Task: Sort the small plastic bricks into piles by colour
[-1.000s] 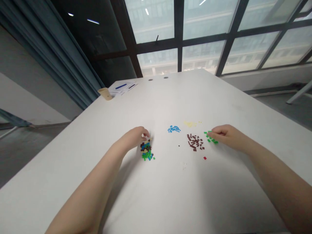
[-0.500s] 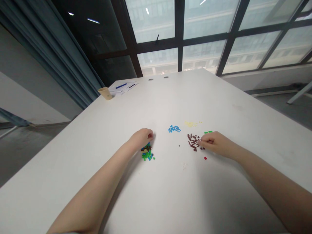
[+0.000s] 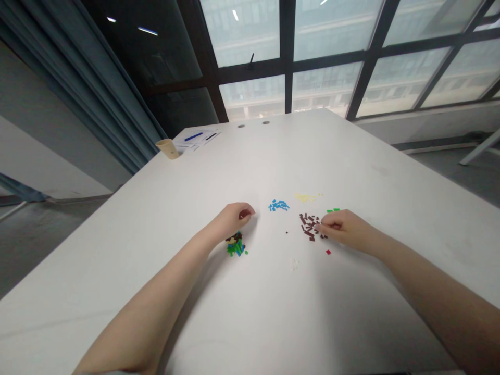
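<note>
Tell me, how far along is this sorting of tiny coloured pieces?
Well along, it seems. Blue pieces, yellow pieces and dark brown pieces already lie in separate piles. In hand: the right hand has its fingers at the edge of the dark brown pieces. Left: a small mixed heap just below the left hand.

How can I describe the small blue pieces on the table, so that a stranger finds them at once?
On the white table, look between the person's left hand and right hand. Slightly beyond them lies a small cluster of light-blue plastic bricks. It holds only blue, unlike the mixed heap by the left hand, and sits left of the dark brown pile.
</note>
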### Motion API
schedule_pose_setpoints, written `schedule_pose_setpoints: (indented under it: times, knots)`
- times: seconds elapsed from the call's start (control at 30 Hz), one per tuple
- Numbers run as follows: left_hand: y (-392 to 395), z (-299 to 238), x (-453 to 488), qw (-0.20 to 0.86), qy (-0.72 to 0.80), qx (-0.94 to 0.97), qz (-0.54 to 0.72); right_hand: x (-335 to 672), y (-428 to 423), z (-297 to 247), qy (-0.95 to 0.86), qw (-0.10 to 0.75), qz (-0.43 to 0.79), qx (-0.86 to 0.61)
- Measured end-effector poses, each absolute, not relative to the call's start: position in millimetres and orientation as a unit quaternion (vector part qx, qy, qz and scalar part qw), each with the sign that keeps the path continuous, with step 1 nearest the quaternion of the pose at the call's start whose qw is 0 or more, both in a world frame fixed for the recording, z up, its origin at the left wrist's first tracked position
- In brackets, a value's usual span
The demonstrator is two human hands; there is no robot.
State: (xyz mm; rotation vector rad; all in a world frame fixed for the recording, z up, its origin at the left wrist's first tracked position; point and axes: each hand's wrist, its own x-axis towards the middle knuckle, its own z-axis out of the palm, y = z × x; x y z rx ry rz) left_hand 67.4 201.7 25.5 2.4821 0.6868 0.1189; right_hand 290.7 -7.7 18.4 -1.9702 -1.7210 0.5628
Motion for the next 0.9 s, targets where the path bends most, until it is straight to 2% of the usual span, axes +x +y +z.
schedule_pose_setpoints:
  times: [0.13, 0.23, 0.3, 0.4, 0.5, 0.7, 0.9]
  knots:
    - [176.8, 30.0, 76.7, 0.553, 0.238, 0.792, 0.100, 274.4, -9.1, 29.1, -0.629, 0.307, 0.170, -0.694]
    - [145.3, 38.0, 81.4, 0.601, 0.227, 0.754, 0.134, 253.7, -10.6, 31.9, -0.594, 0.385, 0.205, -0.676]
    - [124.3, 43.5, 81.1, 0.562, 0.206, 0.782, 0.175, 240.2, -11.7, 31.0, -0.546, 0.427, 0.281, -0.664]
    - [102.3, 46.8, 76.9, 0.410, 0.153, 0.869, 0.231, 226.4, -13.1, 29.4, -0.480, 0.459, 0.400, -0.631]
    - [94.0, 43.8, 73.1, 0.311, 0.116, 0.910, 0.248, 221.1, -13.7, 28.8, -0.447, 0.467, 0.450, -0.616]
    - [94.1, 39.2, 73.0, 0.297, 0.114, 0.916, 0.243, 220.5, -13.0, 25.0, -0.418, 0.494, 0.473, -0.598]
    - [95.4, 40.0, 74.3, 0.305, 0.118, 0.917, 0.229, 221.3, -12.7, 20.2, -0.412, 0.485, 0.471, -0.611]
